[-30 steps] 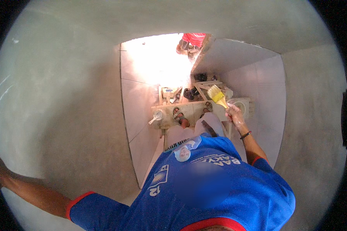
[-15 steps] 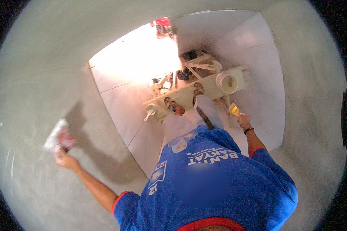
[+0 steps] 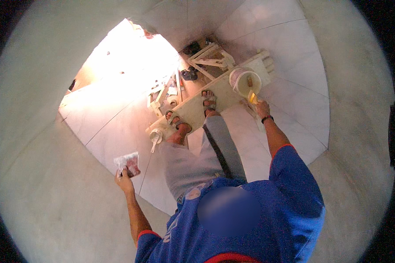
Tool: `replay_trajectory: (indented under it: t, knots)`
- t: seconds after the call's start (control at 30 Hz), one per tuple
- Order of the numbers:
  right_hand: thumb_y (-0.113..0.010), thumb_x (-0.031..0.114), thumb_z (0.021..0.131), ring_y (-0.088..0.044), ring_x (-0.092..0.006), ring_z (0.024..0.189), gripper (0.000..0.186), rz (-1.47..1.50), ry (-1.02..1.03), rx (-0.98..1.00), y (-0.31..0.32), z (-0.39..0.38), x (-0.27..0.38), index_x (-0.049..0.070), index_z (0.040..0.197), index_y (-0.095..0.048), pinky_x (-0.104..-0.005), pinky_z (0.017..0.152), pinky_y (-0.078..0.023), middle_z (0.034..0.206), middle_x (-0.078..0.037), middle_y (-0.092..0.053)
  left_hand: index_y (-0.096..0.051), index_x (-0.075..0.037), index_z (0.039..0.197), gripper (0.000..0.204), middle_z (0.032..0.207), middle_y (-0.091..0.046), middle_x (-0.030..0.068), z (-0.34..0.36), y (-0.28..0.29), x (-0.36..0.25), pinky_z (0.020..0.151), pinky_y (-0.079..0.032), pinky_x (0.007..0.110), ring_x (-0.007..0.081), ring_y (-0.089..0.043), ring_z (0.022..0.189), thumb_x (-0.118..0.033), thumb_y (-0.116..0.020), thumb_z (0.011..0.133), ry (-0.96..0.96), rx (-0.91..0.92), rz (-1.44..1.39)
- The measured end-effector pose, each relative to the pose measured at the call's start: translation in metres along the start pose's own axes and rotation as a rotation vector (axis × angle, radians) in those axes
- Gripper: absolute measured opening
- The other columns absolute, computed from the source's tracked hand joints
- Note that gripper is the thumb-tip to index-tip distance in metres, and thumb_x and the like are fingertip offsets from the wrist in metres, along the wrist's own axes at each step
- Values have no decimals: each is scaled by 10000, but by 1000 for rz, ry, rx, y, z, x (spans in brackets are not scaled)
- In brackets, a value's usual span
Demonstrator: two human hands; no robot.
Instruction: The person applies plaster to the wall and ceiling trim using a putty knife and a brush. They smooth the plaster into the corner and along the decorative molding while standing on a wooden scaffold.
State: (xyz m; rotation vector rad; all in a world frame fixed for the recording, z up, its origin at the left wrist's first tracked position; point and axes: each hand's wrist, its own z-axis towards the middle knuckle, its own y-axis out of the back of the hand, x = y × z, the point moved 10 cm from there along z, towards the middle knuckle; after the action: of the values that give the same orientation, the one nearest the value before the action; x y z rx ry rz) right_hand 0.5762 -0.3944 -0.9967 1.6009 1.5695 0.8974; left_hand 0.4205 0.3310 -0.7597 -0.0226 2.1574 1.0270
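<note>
My left hand [image 3: 124,179] is closed around the lower edge of a dusty white and reddish flat sheet [image 3: 127,164], which looks like folded sandpaper. It is held out to my left, apart from the wall. My right hand [image 3: 262,108] grips a paintbrush [image 3: 252,97] with a yellow upper part. The brush reaches to the near rim of a white bucket [image 3: 237,82]; whether it touches the rim I cannot tell. Inside the bucket a brownish stick-like thing [image 3: 250,81] shows. The bucket stands on the right part of a wooden plank [image 3: 226,103].
My sandalled feet stand on the raised plank. A small pot with a pale handle [image 3: 156,135] sits at its left end. Behind are wooden frames [image 3: 206,57] and dark items [image 3: 189,73]. Grey walls [image 3: 52,184] curve around both sides; bright light floods the far left.
My left hand has come away from the left wall, moving inward with the sheet. My right hand has brought the brush up to the bucket. My view has turned somewhat.
</note>
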Motion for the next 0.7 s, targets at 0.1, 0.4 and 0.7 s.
replay_trajectory:
  t: [0.1, 0.4, 0.7]
  knots:
    - [-572, 221, 789, -608, -307, 749, 183, -207, 191, -65, -60, 48, 10, 73, 705, -638, -459, 657, -491, 698, -117, -641, -600, 36, 814, 179, 733, -566, 9, 12, -11, 74, 618, -430, 284, 104, -501, 684, -133, -580, 869, 111, 87, 80]
    - [-545, 235, 813, -624, -249, 871, 191, -367, 82, 51, -201, 154, -30, 98, 748, -662, -423, 733, -500, 944, -82, -668, -587, 20, 772, 206, 709, -552, -2, 50, -21, 154, 579, -410, 271, 90, -467, 645, -156, -589, 878, 117, -15, 221]
    - [-523, 242, 858, -580, -358, 932, 264, 316, 237, -387, -81, 95, 41, 85, 1035, -640, -461, 819, -456, 994, -154, -628, -621, 25, 802, 205, 759, -615, 28, 45, -19, 86, 629, -466, 276, 105, -547, 696, -160, -584, 882, 43, -85, 74]
